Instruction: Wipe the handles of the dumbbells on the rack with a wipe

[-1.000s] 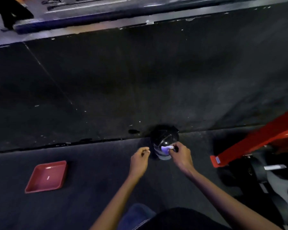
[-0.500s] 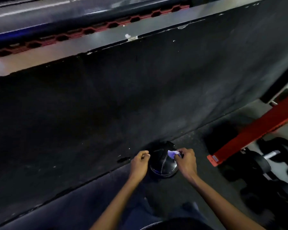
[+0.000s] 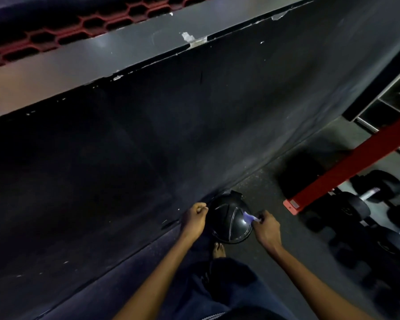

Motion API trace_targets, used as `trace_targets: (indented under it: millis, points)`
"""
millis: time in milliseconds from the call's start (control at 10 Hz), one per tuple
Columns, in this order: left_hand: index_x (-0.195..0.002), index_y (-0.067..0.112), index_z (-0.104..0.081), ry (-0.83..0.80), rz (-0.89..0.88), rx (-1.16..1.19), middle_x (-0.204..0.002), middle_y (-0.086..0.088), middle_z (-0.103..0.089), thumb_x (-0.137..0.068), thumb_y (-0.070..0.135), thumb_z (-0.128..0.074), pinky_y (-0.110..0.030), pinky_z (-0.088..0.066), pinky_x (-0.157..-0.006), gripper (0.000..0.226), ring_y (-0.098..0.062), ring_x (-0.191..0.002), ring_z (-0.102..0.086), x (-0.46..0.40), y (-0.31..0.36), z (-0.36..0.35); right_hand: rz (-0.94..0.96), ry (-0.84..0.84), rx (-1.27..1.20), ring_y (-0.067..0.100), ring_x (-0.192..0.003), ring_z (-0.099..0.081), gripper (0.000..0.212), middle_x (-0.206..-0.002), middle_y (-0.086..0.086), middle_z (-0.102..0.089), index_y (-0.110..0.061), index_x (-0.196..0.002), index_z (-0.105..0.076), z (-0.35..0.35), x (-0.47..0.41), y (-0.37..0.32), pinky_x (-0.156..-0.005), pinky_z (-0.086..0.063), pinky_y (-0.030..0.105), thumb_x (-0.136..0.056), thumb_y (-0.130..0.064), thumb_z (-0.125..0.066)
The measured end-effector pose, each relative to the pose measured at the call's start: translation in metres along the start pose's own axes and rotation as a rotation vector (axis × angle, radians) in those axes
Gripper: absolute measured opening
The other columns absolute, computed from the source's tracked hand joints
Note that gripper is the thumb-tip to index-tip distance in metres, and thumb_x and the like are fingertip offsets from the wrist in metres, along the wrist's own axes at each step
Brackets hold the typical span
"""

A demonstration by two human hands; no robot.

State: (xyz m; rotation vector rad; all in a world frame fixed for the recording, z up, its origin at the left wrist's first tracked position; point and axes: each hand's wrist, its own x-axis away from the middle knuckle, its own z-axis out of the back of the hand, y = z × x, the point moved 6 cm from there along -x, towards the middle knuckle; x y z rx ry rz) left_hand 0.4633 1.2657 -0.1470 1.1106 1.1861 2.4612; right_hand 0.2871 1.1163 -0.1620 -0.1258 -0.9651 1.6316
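Pinching a small pale wipe (image 3: 248, 218) between thumb and curled fingers, the right hand (image 3: 267, 228) holds it at the right side of a glossy black domed lid (image 3: 230, 221), where the thin sheet looks crumpled and catches a bluish-white glare. The left hand (image 3: 194, 219) is clenched into a loose fist at the lid's left edge; whether it grips anything I cannot tell. The lid is round and smooth, ribbed with raised seams that run from its top, and has a small squared tab at its far rim. A bare foot (image 3: 218, 250) shows just below it, above dark trouser fabric.

Under them lies dark speckled rubber flooring (image 3: 263, 195), which meets a wide matte black panel (image 3: 148, 135), scuffed and flecked with pale chips. Along the panel's upper edge runs a smooth grey band with peeling tape, and beyond that a red honeycomb mesh (image 3: 56, 33).

To the right, a flat red metal beam of the rack (image 3: 346, 167) slants down to the floor. Beside it sit dumbbells (image 3: 365, 204) with chunky black rubber heads and bright metal handles, well apart from the wipe.
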Motion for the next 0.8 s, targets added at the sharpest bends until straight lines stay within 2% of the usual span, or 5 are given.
trace_targets:
  millis: [200, 400, 600, 800]
  points:
    - [-0.119, -0.001, -0.063, -0.028, 0.011, -0.070, -0.120, -0.016, -0.065, -0.096, 0.008, -0.052, -0.030, -0.045, -0.093, 0.026, -0.028, -0.114, -0.060, -0.026, -0.002, -0.001, -0.118, -0.054, 0.034, 0.036, -0.095, -0.062, 0.030, -0.106, 0.024, -0.065, 0.002, -0.112, -0.060, -0.029, -0.014, 0.022, -0.070, -0.043, 0.030, -0.082, -0.001, -0.056]
    - [-0.121, 0.001, -0.062, -0.064, 0.021, -0.152, -0.123, -0.014, -0.065, -0.098, 0.010, -0.050, -0.026, -0.041, -0.087, 0.027, -0.026, -0.114, -0.059, -0.049, -0.003, -0.012, -0.203, -0.109, 0.092, 0.040, -0.099, -0.062, 0.028, -0.104, 0.028, -0.066, 0.006, -0.108, -0.062, -0.060, -0.037, 0.038, -0.076, -0.048, 0.037, -0.081, 0.001, -0.055]
    - [-0.124, 0.002, -0.060, -0.088, 0.046, -0.202, -0.126, -0.012, -0.063, -0.098, 0.011, -0.049, -0.023, -0.040, -0.086, 0.029, -0.024, -0.116, -0.057, -0.078, -0.008, -0.024, -0.225, -0.166, 0.148, 0.042, -0.105, -0.058, 0.031, -0.111, 0.028, -0.062, 0.007, -0.113, -0.059, -0.091, -0.073, 0.035, -0.081, -0.046, 0.039, -0.083, 0.000, -0.052]
    - [-0.128, 0.005, -0.058, -0.091, 0.077, -0.240, -0.130, -0.010, -0.061, -0.099, 0.014, -0.048, -0.024, -0.040, -0.092, 0.032, -0.023, -0.119, -0.056, -0.104, -0.012, -0.032, -0.126, -0.220, 0.235, 0.041, -0.109, -0.056, 0.033, -0.113, 0.025, -0.064, 0.003, -0.116, -0.060, -0.111, -0.105, 0.033, -0.088, -0.040, 0.037, -0.085, -0.002, -0.052]
